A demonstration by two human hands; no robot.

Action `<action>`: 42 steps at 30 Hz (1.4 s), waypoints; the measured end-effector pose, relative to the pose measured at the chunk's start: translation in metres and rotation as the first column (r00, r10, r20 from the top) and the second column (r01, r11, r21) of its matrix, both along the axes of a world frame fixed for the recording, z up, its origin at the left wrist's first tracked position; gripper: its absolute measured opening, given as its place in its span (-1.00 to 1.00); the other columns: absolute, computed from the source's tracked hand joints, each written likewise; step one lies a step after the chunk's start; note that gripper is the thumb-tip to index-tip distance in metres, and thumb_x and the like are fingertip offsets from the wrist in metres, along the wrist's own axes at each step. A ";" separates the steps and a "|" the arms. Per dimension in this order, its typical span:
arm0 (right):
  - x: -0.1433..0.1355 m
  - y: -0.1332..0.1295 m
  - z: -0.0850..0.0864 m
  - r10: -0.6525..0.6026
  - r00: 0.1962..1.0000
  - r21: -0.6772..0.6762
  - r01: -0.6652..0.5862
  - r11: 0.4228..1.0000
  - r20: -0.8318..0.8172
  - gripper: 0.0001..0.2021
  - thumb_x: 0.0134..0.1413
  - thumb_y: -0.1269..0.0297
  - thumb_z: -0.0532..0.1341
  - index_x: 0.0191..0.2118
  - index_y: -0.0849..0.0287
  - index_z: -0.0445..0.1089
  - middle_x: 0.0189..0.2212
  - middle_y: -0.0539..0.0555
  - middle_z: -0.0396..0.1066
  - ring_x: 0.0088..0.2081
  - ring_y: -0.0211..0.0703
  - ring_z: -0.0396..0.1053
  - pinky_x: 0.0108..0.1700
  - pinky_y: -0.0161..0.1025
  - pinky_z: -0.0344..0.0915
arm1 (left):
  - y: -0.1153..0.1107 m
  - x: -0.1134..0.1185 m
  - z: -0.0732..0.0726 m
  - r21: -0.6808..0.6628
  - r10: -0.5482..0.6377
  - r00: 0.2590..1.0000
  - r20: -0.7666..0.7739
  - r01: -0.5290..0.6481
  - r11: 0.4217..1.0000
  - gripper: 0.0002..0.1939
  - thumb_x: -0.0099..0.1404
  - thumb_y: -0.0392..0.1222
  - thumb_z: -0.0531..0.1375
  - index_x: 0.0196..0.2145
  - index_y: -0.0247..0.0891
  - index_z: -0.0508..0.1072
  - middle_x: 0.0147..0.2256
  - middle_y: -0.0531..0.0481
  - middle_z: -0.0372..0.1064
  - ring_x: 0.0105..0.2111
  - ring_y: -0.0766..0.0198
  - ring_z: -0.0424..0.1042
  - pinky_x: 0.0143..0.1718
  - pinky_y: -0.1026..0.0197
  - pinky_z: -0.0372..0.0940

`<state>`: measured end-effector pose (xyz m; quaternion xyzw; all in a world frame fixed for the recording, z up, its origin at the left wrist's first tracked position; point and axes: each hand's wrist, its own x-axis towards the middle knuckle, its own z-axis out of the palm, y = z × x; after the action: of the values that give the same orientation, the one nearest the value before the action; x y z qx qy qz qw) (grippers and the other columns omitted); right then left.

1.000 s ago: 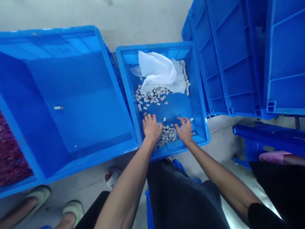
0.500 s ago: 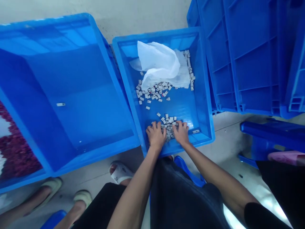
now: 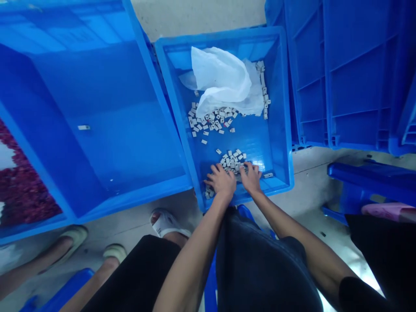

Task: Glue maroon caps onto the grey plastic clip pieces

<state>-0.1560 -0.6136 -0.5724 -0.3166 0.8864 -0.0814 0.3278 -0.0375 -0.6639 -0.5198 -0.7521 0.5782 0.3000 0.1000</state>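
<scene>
Inside a blue bin [image 3: 288, 130], my left hand [image 3: 222, 180] rests with fingers spread at the near left, touching the edge of a pile of small white pieces [image 3: 232, 161]. On the pile's right side is my right hand [image 3: 251, 177], its fingers apart and curved over the pieces. A few more pieces [image 3: 209, 192] lie in the near left corner beside my left hand. Farther back, a crumpled white sheet [image 3: 222, 78] covers part of another scatter of white pieces [image 3: 212, 121]. More pieces line the bin's right wall.
To the left stands a larger blue bin [image 3: 130, 130] with one white piece [image 3: 83, 127] in it. Dark red material [image 3: 22, 186] shows at the far left. Upright blue crates [image 3: 357, 78] and a blue stool [image 3: 373, 182] are at the right. Other people's feet show at lower left.
My left hand has shifted right and toward me, uncovering pieces in the near left corner. The pile between my hands is more bunched and more visible. The view has shifted slightly.
</scene>
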 end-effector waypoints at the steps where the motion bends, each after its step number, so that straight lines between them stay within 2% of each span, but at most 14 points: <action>1: 0.002 0.000 0.000 -0.002 1.000 -0.001 0.002 1.000 -0.001 -0.53 0.57 0.04 0.44 0.40 0.12 0.53 0.39 0.25 0.53 0.30 0.20 0.58 0.31 0.27 0.60 | -0.001 -0.004 -0.001 0.013 0.012 1.000 0.004 -0.012 1.000 -0.45 0.63 0.01 0.42 0.44 -0.20 0.52 0.45 -0.29 0.44 0.36 -0.20 0.53 0.38 -0.40 0.50; 3: 0.006 -0.002 0.000 -0.010 1.000 -0.001 0.010 1.000 -0.001 -0.54 0.57 0.04 0.44 0.39 0.12 0.53 0.38 0.24 0.54 0.29 0.19 0.59 0.31 0.27 0.60 | -0.004 -0.004 -0.001 0.034 0.028 1.000 0.006 -0.028 0.999 -0.47 0.63 0.02 0.41 0.42 -0.21 0.53 0.43 -0.28 0.45 0.34 -0.18 0.55 0.34 -0.36 0.54; 5: 0.008 -0.004 -0.002 -0.023 1.000 -0.001 0.023 1.000 0.004 -0.55 0.57 0.04 0.44 0.37 0.13 0.54 0.36 0.24 0.55 0.28 0.18 0.59 0.31 0.26 0.60 | -0.003 0.006 0.001 0.050 0.025 1.000 0.001 -0.025 0.998 -0.50 0.64 0.01 0.41 0.40 -0.21 0.55 0.41 -0.28 0.47 0.30 -0.15 0.58 0.31 -0.31 0.57; 10: 0.014 -0.008 -0.002 -0.077 0.997 0.000 0.077 0.997 -0.002 -0.55 0.57 0.04 0.44 0.37 0.13 0.54 0.36 0.24 0.54 0.29 0.19 0.59 0.31 0.26 0.60 | 0.012 0.038 0.011 0.049 -0.066 0.995 -0.069 0.070 0.996 -0.50 0.65 -0.02 0.41 0.41 -0.21 0.54 0.39 -0.26 0.51 0.29 -0.12 0.60 0.32 -0.30 0.57; 13: 0.016 -0.007 0.001 -0.109 0.994 0.017 0.110 0.994 -0.021 -0.54 0.57 0.03 0.44 0.38 0.13 0.54 0.37 0.24 0.53 0.29 0.19 0.58 0.31 0.26 0.60 | 0.024 0.042 0.017 0.025 -0.122 0.986 -0.113 0.125 0.992 -0.48 0.64 -0.06 0.41 0.44 -0.18 0.53 0.47 -0.27 0.44 0.42 -0.19 0.51 0.44 -0.38 0.47; 16: 0.016 -0.005 0.006 -0.136 0.990 0.027 0.137 0.990 -0.044 -0.54 0.57 0.02 0.43 0.38 0.11 0.54 0.40 0.25 0.51 0.30 0.19 0.57 0.32 0.26 0.59 | 0.031 0.032 0.018 0.015 -0.121 0.986 -0.116 0.123 0.992 -0.44 0.63 -0.08 0.42 0.48 -0.16 0.51 0.56 -0.28 0.34 0.54 -0.26 0.37 0.55 -0.48 0.31; 18: 0.017 -0.005 0.008 -0.137 0.990 0.018 0.138 0.990 -0.046 -0.53 0.57 0.03 0.43 0.40 0.10 0.53 0.41 0.25 0.50 0.32 0.21 0.56 0.34 0.28 0.58 | 0.032 0.021 0.015 0.017 -0.087 0.991 -0.097 0.089 0.996 -0.44 0.64 -0.06 0.40 0.48 -0.17 0.51 0.56 -0.29 0.34 0.54 -0.28 0.36 0.56 -0.52 0.27; 22: 0.020 -0.006 0.009 -0.124 0.992 0.004 0.124 0.992 -0.011 -0.54 0.56 0.04 0.45 0.39 0.12 0.54 0.40 0.24 0.52 0.32 0.21 0.57 0.34 0.29 0.58 | 0.029 0.006 0.007 0.007 -0.029 0.994 -0.101 0.030 1.000 -0.46 0.63 -0.04 0.41 0.45 -0.20 0.52 0.47 -0.28 0.44 0.44 -0.24 0.47 0.51 -0.51 0.34; 28: 0.023 -0.013 -0.002 -0.180 0.983 0.049 0.179 0.983 0.021 -0.56 0.58 0.03 0.43 0.37 0.12 0.55 0.36 0.24 0.55 0.27 0.17 0.60 0.30 0.24 0.61 | 0.029 0.022 -0.008 -0.057 0.095 0.971 -0.219 -0.110 0.992 -0.51 0.63 -0.04 0.42 0.39 -0.21 0.56 0.42 -0.27 0.48 0.34 -0.16 0.56 0.37 -0.36 0.53; 33: 0.021 -0.009 -0.009 -0.182 0.981 0.032 0.180 0.983 0.063 -0.56 0.57 0.03 0.43 0.36 0.12 0.55 0.35 0.23 0.56 0.26 0.16 0.61 0.29 0.23 0.62 | 0.028 0.038 -0.029 -0.103 0.187 0.916 -0.356 -0.237 0.966 -0.56 0.65 -0.02 0.41 0.35 -0.21 0.58 0.36 -0.25 0.53 0.30 -0.12 0.59 0.33 -0.30 0.56; 37: 0.022 -0.007 -0.010 -0.179 0.979 0.005 0.179 0.984 0.097 -0.56 0.57 0.03 0.44 0.36 0.12 0.55 0.35 0.23 0.55 0.26 0.16 0.60 0.29 0.23 0.62 | 0.030 0.037 -0.037 -0.097 0.215 0.864 -0.455 -0.288 0.953 -0.57 0.65 -0.01 0.40 0.34 -0.21 0.59 0.34 -0.25 0.55 0.27 -0.09 0.61 0.30 -0.27 0.58; 42: 0.029 -0.005 -0.012 -0.187 0.971 -0.010 0.191 0.982 0.149 -0.58 0.58 0.04 0.43 0.35 0.12 0.56 0.34 0.23 0.56 0.24 0.14 0.61 0.27 0.20 0.63 | 0.036 0.025 -0.038 -0.067 0.234 0.822 -0.519 -0.312 0.948 -0.56 0.66 0.00 0.40 0.34 -0.21 0.58 0.34 -0.25 0.55 0.27 -0.10 0.61 0.31 -0.29 0.57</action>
<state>-0.1273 -0.6186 -0.5845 -0.2279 0.8848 -0.1460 0.3794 -0.0122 -0.6283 -0.5583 -0.7276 0.4907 0.4536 -0.1552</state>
